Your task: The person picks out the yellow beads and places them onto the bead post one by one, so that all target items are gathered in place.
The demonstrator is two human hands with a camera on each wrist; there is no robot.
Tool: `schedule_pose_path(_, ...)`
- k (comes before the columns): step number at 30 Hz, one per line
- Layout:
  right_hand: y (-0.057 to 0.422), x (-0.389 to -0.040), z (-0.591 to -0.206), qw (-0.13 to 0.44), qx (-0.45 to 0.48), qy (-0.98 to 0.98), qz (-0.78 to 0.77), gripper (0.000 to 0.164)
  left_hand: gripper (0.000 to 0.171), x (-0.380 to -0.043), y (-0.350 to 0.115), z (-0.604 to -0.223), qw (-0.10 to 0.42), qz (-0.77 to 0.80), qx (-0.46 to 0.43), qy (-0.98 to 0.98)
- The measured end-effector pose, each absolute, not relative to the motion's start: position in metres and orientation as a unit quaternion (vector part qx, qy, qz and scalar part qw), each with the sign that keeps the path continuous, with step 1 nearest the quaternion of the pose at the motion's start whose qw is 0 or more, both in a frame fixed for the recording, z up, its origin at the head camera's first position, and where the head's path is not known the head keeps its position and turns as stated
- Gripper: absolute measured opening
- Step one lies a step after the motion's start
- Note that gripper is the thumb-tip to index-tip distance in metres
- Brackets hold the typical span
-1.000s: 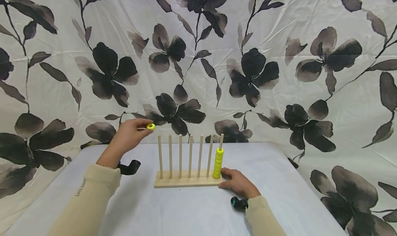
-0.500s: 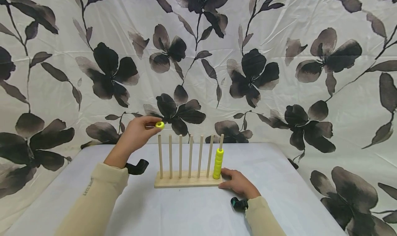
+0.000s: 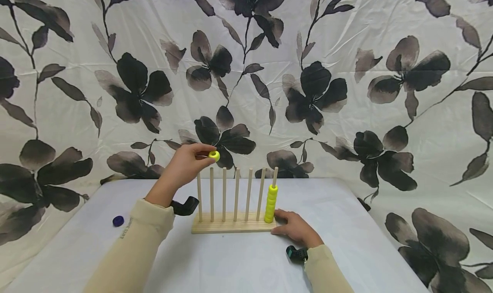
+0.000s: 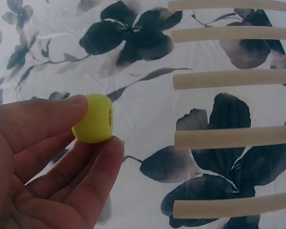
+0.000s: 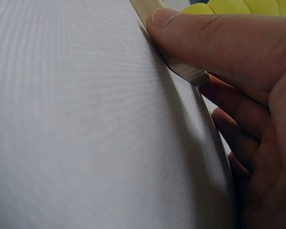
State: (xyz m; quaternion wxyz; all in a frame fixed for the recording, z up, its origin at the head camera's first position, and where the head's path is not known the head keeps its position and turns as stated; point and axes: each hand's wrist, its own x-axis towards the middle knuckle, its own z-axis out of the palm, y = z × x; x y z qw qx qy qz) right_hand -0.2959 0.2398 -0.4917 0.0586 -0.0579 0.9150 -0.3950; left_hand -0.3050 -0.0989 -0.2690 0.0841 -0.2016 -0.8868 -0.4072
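Observation:
My left hand (image 3: pixel 185 167) pinches a yellow bead (image 4: pixel 94 121) between thumb and fingers. It holds the bead in the air, just above the tops of the left-hand pegs (image 3: pixel 212 194) of a wooden peg rack (image 3: pixel 227 228). In the left wrist view the bead is apart from the pegs, which run across the right side. A stack of yellow beads (image 3: pixel 271 204) sits on the rightmost peg, whose tip stays bare. At the rack's right end, my right hand (image 3: pixel 295 228) grips the base, its thumb (image 5: pixel 195 38) along the front edge and the other fingers partly hidden.
A dark blue round piece (image 3: pixel 118 221) lies on the white-covered table (image 3: pixel 231 263), left of my left sleeve. Behind the table hangs a floral cloth (image 3: pixel 239 92). Each wrist carries a black camera, one at the left wrist (image 3: pixel 185 206).
My left hand has carried the yellow bead rightward, from left of the rack to above its left-hand pegs. The blue piece has come into sight behind the sleeve. My right hand stays put.

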Motion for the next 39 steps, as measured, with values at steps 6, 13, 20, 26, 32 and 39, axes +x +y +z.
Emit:
schedule_pose_path(6, 0.239, -0.295, -0.491, 0.059, -0.054, 0.916, -0.393, 0.073, 0.035, -0.305, -0.091, -0.269, 0.076, -0.415, -0.204, -0.883)
schedule_pose_path(13, 0.24, -0.295, -0.491, 0.06, -0.053, 0.915, -0.395, 0.073, 0.035, -0.305, -0.08, -0.271, 0.069, -0.419, -0.219, -0.878)
schedule_pose_path(20, 0.24, -0.294, -0.492, 0.059, -0.051, 0.916, -0.393, 0.074, 0.033, -0.305, -0.069, -0.274, 0.064, -0.42, -0.228, -0.876)
schedule_pose_path(26, 0.239, -0.294, -0.49, 0.062, -0.048, 0.914, -0.397, 0.074, 0.034, -0.304, -0.059, -0.276, 0.067, -0.411, -0.244, -0.876)
schedule_pose_path(32, 0.238, -0.293, -0.489, 0.061, -0.049, 0.914, -0.398, 0.074, 0.033, -0.306, -0.049, -0.28, 0.065, -0.405, -0.249, -0.877)
schedule_pose_path(39, 0.237, -0.293, -0.488, 0.061, -0.05, 0.916, -0.393, 0.074, 0.034, -0.305, -0.034, -0.284, 0.058, -0.401, -0.253, -0.879)
